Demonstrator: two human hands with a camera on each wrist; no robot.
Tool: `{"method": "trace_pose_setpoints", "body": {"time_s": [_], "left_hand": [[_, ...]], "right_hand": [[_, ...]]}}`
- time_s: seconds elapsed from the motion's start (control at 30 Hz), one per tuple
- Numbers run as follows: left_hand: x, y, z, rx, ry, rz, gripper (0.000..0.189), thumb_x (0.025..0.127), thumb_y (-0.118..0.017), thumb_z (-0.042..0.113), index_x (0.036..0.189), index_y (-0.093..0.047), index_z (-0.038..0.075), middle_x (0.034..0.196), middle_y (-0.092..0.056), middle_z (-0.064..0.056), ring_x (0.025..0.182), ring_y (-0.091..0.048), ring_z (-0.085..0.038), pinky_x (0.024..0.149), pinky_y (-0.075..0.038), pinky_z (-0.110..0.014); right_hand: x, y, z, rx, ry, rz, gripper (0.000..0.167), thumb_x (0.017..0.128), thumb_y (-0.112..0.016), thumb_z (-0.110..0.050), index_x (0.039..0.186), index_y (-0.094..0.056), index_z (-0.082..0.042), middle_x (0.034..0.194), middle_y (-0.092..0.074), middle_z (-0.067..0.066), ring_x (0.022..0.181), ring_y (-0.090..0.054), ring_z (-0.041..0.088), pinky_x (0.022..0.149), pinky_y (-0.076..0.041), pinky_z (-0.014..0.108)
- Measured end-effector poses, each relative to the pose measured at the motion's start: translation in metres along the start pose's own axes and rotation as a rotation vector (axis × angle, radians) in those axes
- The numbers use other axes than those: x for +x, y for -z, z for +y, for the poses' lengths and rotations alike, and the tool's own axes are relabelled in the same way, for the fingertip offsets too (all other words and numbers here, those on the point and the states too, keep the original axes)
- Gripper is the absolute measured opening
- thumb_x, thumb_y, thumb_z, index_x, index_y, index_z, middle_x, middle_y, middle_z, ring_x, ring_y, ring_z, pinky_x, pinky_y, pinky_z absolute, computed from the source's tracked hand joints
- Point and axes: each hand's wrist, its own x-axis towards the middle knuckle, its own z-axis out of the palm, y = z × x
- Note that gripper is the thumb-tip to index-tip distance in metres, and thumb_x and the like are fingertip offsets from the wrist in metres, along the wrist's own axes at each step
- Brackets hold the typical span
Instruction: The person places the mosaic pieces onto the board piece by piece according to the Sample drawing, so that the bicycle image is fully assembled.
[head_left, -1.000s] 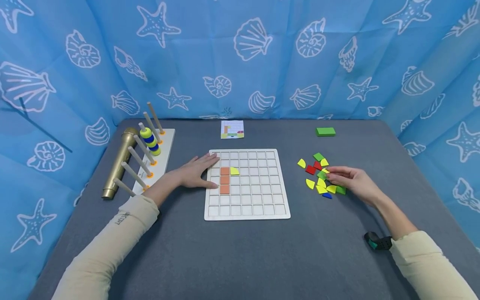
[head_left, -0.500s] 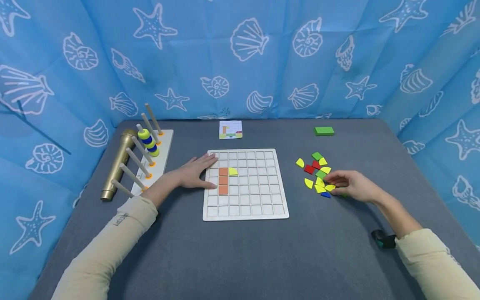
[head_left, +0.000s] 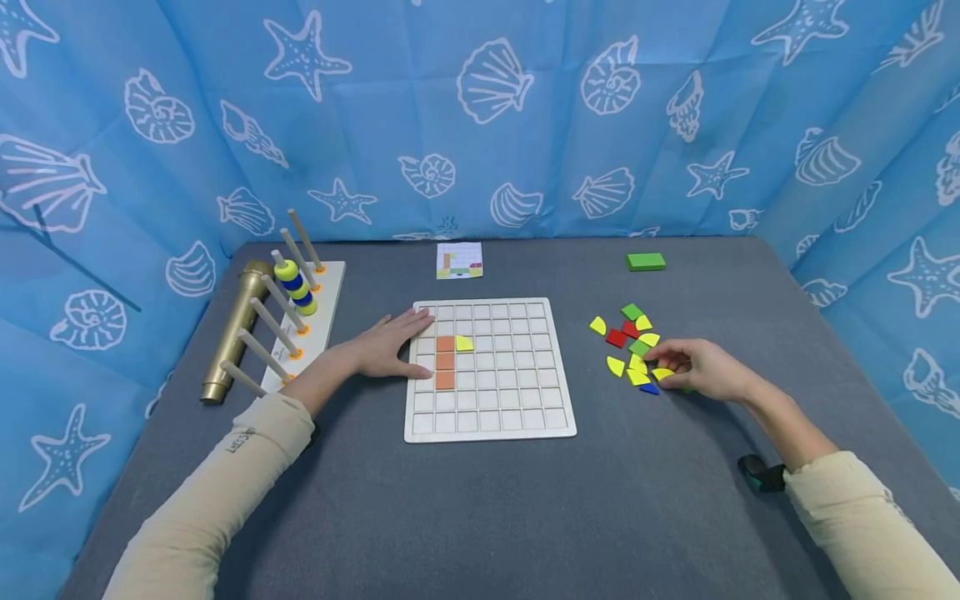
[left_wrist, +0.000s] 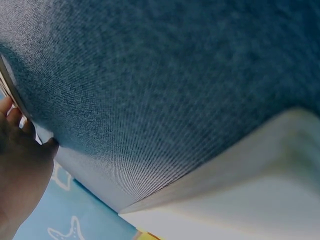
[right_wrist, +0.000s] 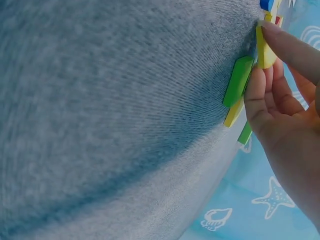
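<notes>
My left hand (head_left: 384,345) lies spread on the left edge of the white grid board (head_left: 506,379). Three orange square tiles (head_left: 445,361) stand in a column on that board, a yellow quarter-circle tile (head_left: 464,343) right of the top one. At the loose pile on the right, my right hand (head_left: 705,369) pinches a yellow quarter-circle tile (right_wrist: 266,47) between thumb and fingertips. Around it lie red tiles (head_left: 617,337), other yellow tiles (head_left: 615,366), a blue tile (head_left: 649,388) and green tiles (head_left: 632,312); one green tile (right_wrist: 238,81) is partly under the hand.
A small printed pattern card (head_left: 460,260) lies behind the board. Far right sits a green rectangular block (head_left: 646,262). On the left are a white peg stand (head_left: 327,300) with yellow and blue rings on one peg, and a gold microphone-like cylinder (head_left: 238,333).
My right hand has moved slightly down and toward the near side of the pile, its fingers coming onto a yellow quarter-circle tile. The left hand stays on the board.
</notes>
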Motion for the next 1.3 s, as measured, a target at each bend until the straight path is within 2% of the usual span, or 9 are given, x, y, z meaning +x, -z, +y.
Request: {"method": "trace_pose_setpoints", "body": {"time_s": [0.1, 0.23, 0.43, 0.57, 0.7, 0.83, 0.97, 1.1, 1.3], "left_hand": [[-0.001, 0.0, 0.0, -0.012, -0.002, 0.0, 0.099, 0.083, -0.063, 0.059, 0.154, -0.015, 0.009, 0.158, -0.009, -0.011, 0.144, -0.001, -0.029, 0.112, -0.004, -0.055], [-0.001, 0.0, -0.001, -0.012, -0.01, 0.006, 0.1, 0.083, -0.063, 0.061, 0.154, -0.016, 0.009, 0.158, -0.009, -0.012, 0.144, -0.002, -0.029, 0.112, -0.004, -0.056], [-0.001, 0.001, 0.001, -0.016, -0.006, 0.009, 0.099, 0.083, -0.063, 0.06, 0.154, -0.015, 0.009, 0.158, -0.009, -0.011, 0.144, -0.002, -0.028, 0.112, -0.004, -0.055], [-0.002, 0.001, 0.001, -0.018, -0.002, 0.008, 0.098, 0.084, -0.063, 0.059, 0.154, -0.015, 0.01, 0.158, -0.009, -0.01, 0.144, -0.001, -0.027, 0.112, -0.003, -0.054], [-0.002, 0.0, 0.0, -0.019, -0.007, 0.011, 0.098, 0.084, -0.064, 0.059, 0.154, -0.016, 0.009, 0.158, -0.009, -0.011, 0.144, -0.001, -0.028, 0.112, -0.004, -0.054], [-0.003, 0.001, 0.001, -0.015, -0.007, 0.008, 0.099, 0.084, -0.063, 0.06, 0.154, -0.016, 0.009, 0.158, -0.009, -0.01, 0.144, -0.001, -0.028, 0.112, -0.003, -0.054], [-0.003, 0.001, 0.001, -0.014, 0.0, 0.002, 0.098, 0.084, -0.062, 0.06, 0.154, -0.014, 0.011, 0.159, -0.008, -0.008, 0.144, -0.001, -0.026, 0.112, -0.003, -0.053], [-0.003, 0.001, 0.0, -0.016, 0.0, 0.0, 0.098, 0.084, -0.062, 0.06, 0.154, -0.014, 0.011, 0.159, -0.007, -0.008, 0.144, -0.001, -0.026, 0.112, -0.002, -0.052], [-0.004, 0.002, 0.001, -0.024, 0.004, -0.004, 0.099, 0.084, -0.062, 0.06, 0.154, -0.014, 0.011, 0.159, -0.007, -0.008, 0.144, -0.001, -0.026, 0.112, -0.002, -0.053]], "right_hand": [[0.001, 0.001, -0.002, 0.004, -0.019, 0.008, 0.031, 0.085, -0.072, -0.006, 0.113, -0.062, 0.003, 0.086, -0.055, 0.005, 0.076, -0.049, 0.02, 0.06, -0.044, 0.026], [0.002, 0.001, -0.006, 0.046, -0.032, 0.039, 0.029, 0.089, -0.069, -0.012, 0.113, -0.063, 0.003, 0.091, -0.062, 0.007, 0.074, -0.059, 0.02, 0.061, -0.05, 0.028], [0.012, -0.001, -0.019, 0.19, 0.008, 0.101, 0.028, 0.09, -0.067, -0.009, 0.113, -0.06, 0.007, 0.094, -0.066, 0.014, 0.078, -0.066, 0.024, 0.067, -0.056, 0.034], [0.024, -0.008, -0.031, 0.254, -0.027, 0.111, 0.028, 0.091, -0.067, -0.012, 0.112, -0.063, 0.005, 0.094, -0.066, 0.016, 0.079, -0.066, 0.026, 0.07, -0.056, 0.036], [0.037, -0.018, -0.044, 0.329, -0.063, 0.056, 0.032, 0.093, -0.065, -0.016, 0.117, -0.063, 0.004, 0.099, -0.067, 0.017, 0.083, -0.066, 0.026, 0.073, -0.056, 0.036], [0.05, -0.032, -0.056, 0.392, -0.032, -0.022, 0.032, 0.094, -0.063, -0.013, 0.12, -0.062, 0.005, 0.106, -0.066, 0.017, 0.086, -0.065, 0.028, 0.076, -0.055, 0.036], [0.062, -0.048, -0.068, 0.439, 0.012, -0.073, 0.032, 0.093, -0.064, -0.011, 0.119, -0.062, 0.007, 0.103, -0.067, 0.015, 0.085, -0.066, 0.024, 0.075, -0.055, 0.036], [0.073, -0.062, -0.083, 0.496, 0.018, -0.117, 0.032, 0.091, -0.066, -0.009, 0.118, -0.062, 0.007, 0.098, -0.068, 0.014, 0.083, -0.066, 0.022, 0.074, -0.056, 0.036], [0.087, -0.077, -0.106, 0.494, 0.043, -0.187, 0.028, 0.092, -0.064, -0.006, 0.116, -0.064, 0.007, 0.097, -0.069, 0.014, 0.08, -0.066, 0.022, 0.073, -0.056, 0.033]]}}
